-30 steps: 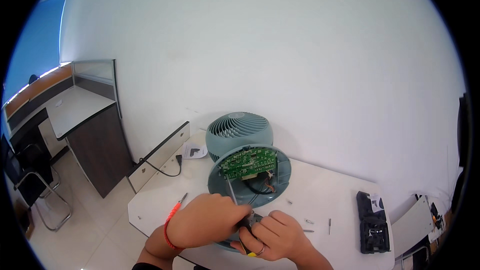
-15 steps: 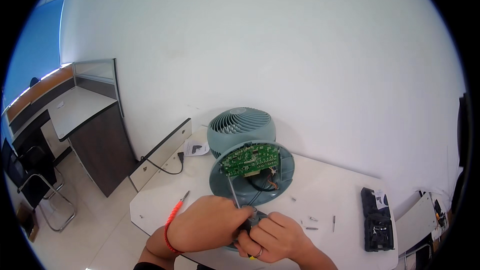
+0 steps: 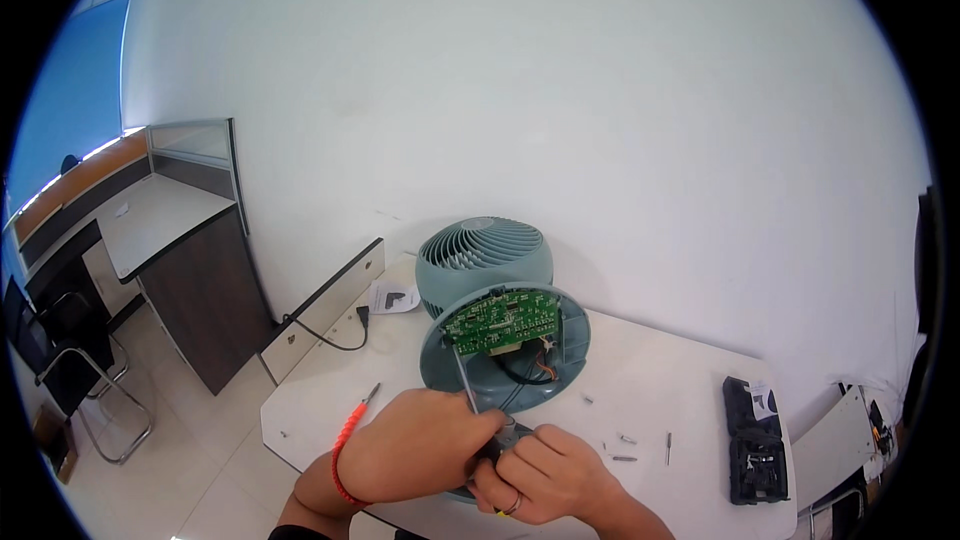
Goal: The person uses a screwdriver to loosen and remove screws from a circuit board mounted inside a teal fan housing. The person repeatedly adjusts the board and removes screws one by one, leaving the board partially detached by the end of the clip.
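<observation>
Both my hands work close together at the table's near edge. The fingertips of my left hand [image 3: 430,445] pinch a small grey part [image 3: 507,429] of a teal base, mostly hidden beneath. Curled beside it, my right hand [image 3: 548,475] wears a ring and grips something dark with a yellow end, apparently a screwdriver handle. A slim metal shaft [image 3: 464,377] rises from behind my left hand toward a green circuit board [image 3: 503,318]. That board sits in an upright, tilted round teal housing [image 3: 575,325], with loose wires [image 3: 547,365] below. The teal fan head [image 3: 485,260] stands behind.
Several small metal pieces [image 3: 624,458] and a thin bit [image 3: 669,447] lie right on the white table [image 3: 680,370]. Farther right is an open black tool case [image 3: 757,455]. A plug [image 3: 362,316] and paper leaflet [image 3: 393,297] lie left. Behind stands a wall [image 3: 560,90].
The whole view has shifted very slightly. My hands keep nearly the same hold, and less of the yellow end shows under my right hand.
</observation>
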